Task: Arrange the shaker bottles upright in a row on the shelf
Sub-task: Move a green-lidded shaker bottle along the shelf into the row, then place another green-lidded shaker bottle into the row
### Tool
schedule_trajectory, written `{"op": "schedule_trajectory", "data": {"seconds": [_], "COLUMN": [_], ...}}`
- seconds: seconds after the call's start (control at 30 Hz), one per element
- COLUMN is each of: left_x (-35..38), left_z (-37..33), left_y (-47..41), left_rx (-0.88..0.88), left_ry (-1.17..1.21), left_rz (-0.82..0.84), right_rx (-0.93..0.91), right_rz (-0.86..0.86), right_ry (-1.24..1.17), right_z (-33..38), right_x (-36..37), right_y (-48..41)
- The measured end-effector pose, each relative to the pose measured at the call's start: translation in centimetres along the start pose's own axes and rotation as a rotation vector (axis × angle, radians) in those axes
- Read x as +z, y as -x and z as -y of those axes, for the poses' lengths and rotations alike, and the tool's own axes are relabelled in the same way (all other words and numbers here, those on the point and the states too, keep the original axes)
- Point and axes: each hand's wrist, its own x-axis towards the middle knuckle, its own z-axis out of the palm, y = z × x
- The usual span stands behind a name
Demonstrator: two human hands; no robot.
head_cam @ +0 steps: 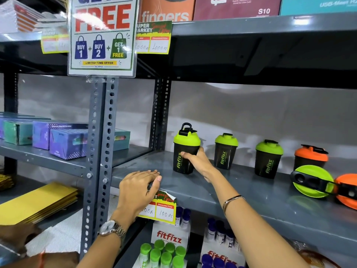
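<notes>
Several black shaker bottles stand or lie on the grey shelf (222,188). My right hand (195,161) grips the leftmost green-lidded shaker (184,149), which stands upright. Two more green-lidded shakers (225,150) (267,159) stand upright to its right, then an orange-lidded shaker (310,156). Nearer the front edge at the right, a green-lidded shaker (312,181) and an orange-lidded shaker (347,190) lie on their sides, lids toward me. My left hand (140,183) rests flat on the shelf's front edge, holding nothing.
A perforated steel upright (100,144) divides the shelves. Boxes (65,140) fill the left shelf, yellow envelopes (38,203) lie below. A price tag (164,209) hangs from the shelf edge. Small green-capped tubes (162,252) stand underneath. Another person's hand (17,235) is at lower left.
</notes>
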Motion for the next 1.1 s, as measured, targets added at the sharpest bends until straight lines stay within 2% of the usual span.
{"op": "schedule_trajectory", "data": {"seconds": [0.23,0.37,0.43,0.63,0.73,0.83,0.9,1.0,1.1], "left_x": [-0.2,-0.3,-0.3,1.5,2.9,4.2,4.6,4.7,4.7], "left_z": [0.0,-0.3,-1.4,-11.4,-16.0,-17.8,-17.9,-17.7,-17.5], "left_y": [0.0,0.1,0.3,-0.1,-0.1,0.7,1.0,1.1,1.1], "left_rx": [0.006,0.004,0.001,0.163,0.303,0.385,0.392,0.396,0.399], "left_ry": [-0.016,-0.003,0.015,0.260,0.293,0.228,0.185,0.170,0.156], "left_rz": [0.033,0.030,-0.007,-0.014,0.049,0.118,0.146,0.171,0.170], "right_rx": [0.025,0.016,-0.053,-0.278,-0.305,-0.181,-0.023,0.131,0.128], "right_rz": [0.038,0.027,0.005,-0.268,-0.449,-0.555,-0.498,-0.405,-0.417], "right_ry": [-0.002,0.096,0.167,0.510,0.819,1.133,1.279,1.382,1.414], "right_z": [-0.2,-0.5,-0.6,-1.5,-2.2,-2.7,-3.2,-3.9,-4.6], "right_x": [-0.5,-2.2,-3.8,-11.7,-17.4,-23.1,-25.9,-27.8,-28.0], "right_y": [0.5,1.7,2.4,5.9,7.6,8.9,9.6,10.0,10.0]}}
